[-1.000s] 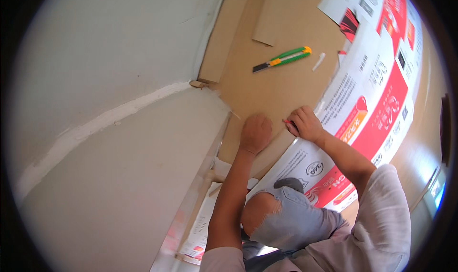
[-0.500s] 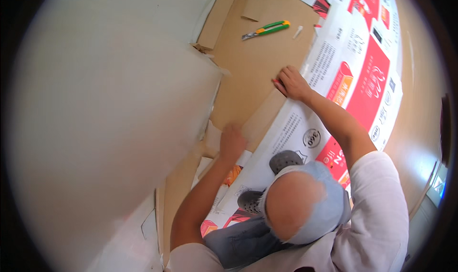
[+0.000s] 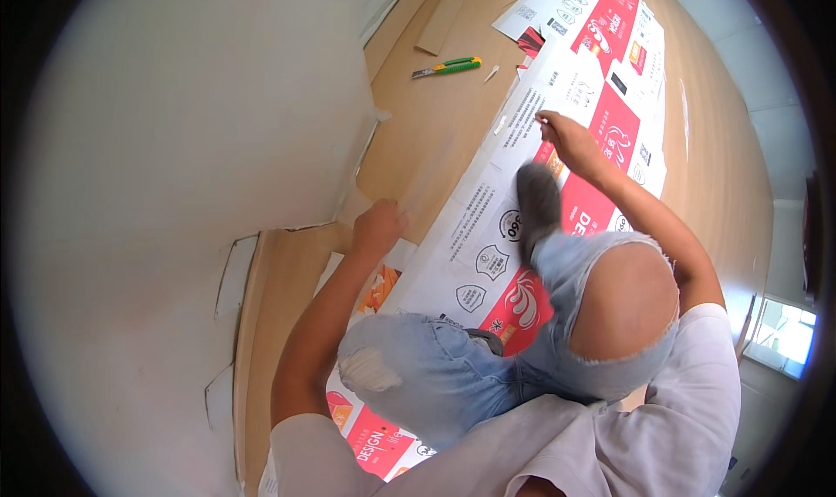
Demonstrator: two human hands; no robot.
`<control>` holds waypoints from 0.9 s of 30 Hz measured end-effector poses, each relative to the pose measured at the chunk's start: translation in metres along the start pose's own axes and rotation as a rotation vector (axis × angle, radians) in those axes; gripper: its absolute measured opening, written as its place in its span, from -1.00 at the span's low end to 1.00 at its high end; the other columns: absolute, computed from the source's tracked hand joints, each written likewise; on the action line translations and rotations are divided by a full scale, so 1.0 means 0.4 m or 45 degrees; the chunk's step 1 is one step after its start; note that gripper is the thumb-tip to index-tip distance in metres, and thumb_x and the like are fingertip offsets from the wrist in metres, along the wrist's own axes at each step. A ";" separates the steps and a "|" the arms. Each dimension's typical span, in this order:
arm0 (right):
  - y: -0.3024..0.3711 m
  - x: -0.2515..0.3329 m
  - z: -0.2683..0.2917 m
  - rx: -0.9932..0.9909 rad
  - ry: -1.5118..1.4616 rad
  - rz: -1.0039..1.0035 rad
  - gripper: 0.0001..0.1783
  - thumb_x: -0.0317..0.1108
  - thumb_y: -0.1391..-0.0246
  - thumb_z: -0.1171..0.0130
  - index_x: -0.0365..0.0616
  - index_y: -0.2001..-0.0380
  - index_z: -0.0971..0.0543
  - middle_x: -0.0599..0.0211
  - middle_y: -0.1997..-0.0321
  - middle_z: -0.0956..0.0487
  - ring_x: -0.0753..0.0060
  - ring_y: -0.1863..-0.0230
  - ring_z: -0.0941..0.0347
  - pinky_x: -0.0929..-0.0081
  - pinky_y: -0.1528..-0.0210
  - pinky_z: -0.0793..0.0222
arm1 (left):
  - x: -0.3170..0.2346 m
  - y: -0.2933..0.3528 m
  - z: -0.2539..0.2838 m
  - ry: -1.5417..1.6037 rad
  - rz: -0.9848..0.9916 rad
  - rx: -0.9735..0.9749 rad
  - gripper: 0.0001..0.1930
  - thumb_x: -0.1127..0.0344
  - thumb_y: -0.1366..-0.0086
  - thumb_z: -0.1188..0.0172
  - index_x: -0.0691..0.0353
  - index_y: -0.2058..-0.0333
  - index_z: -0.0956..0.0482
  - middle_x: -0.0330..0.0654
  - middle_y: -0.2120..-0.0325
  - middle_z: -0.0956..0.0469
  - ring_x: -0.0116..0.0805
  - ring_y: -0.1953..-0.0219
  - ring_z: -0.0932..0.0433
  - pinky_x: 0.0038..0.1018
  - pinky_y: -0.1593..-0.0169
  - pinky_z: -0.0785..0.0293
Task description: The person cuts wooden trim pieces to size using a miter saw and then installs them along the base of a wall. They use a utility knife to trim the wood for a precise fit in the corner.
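My left hand (image 3: 380,224) hovers over the bare brown board (image 3: 418,135) near the wall's base, its fingers curled together. A faint see-through streak lies beyond its fingertips; I cannot tell whether it is a strip in the hand or a sheen on the board. My right hand (image 3: 568,140) is raised above the printed cardboard sheet (image 3: 496,183), thumb and fingers pinched. What they hold, if anything, is too small to make out. The white, red and black sheet runs alongside the board and under my feet.
A green and yellow utility knife (image 3: 447,67) lies on the board with a small white piece (image 3: 492,74) beside it. The pale wall (image 3: 218,122) rises on the left. A dark shoe (image 3: 539,202) of mine stands on the sheet.
My right hand has lifted off the sheet's edge and now stands over the printed sheet. My left hand has moved slightly away from me along the wall. My body and view have shifted.
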State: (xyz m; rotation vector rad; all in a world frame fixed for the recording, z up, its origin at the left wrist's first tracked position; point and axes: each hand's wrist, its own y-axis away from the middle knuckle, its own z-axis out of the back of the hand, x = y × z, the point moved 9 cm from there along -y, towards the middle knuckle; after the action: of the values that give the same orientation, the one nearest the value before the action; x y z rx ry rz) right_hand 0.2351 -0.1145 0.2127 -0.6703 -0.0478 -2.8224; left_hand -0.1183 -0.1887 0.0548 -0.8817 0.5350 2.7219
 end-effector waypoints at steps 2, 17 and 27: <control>-0.060 -0.013 0.006 0.068 0.054 -0.006 -0.71 -0.34 -0.35 -0.05 -0.22 -0.06 -0.47 -0.03 0.24 -0.64 -0.04 0.14 -0.60 0.16 0.07 -0.48 | -0.009 -0.013 0.014 -0.004 0.039 -0.018 -0.56 -0.02 -0.32 -0.18 0.35 0.27 -0.56 0.16 0.36 -0.60 0.19 0.20 -0.60 -0.01 0.13 -0.50; -0.569 -0.135 -0.335 -0.202 0.204 0.706 -0.80 -0.43 -0.09 -0.12 -0.21 0.19 -0.47 0.16 0.15 -0.56 0.03 -0.01 -0.47 0.15 0.00 -0.45 | -0.083 -0.400 -0.006 -0.045 0.561 0.245 -0.63 0.17 -0.37 -0.08 0.44 0.11 -0.49 0.25 0.29 -0.64 0.22 0.19 -0.65 0.01 0.07 -0.56; -0.870 -0.233 -0.443 0.443 0.371 0.907 -0.85 -0.41 0.01 -0.21 -0.17 0.32 -0.57 0.20 0.23 -0.58 0.10 0.07 -0.54 0.23 0.09 -0.56 | -0.067 -0.457 -0.071 0.211 1.170 -0.149 -0.60 0.14 -0.39 -0.08 0.45 0.06 -0.47 0.26 0.26 -0.64 0.25 0.18 -0.64 0.00 0.05 -0.56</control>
State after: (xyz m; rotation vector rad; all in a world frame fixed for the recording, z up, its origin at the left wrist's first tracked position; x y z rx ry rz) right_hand 0.1549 0.2288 0.0209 -0.1410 -0.1988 -2.1163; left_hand -0.0232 -0.0371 0.0003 -1.0934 1.0307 3.5294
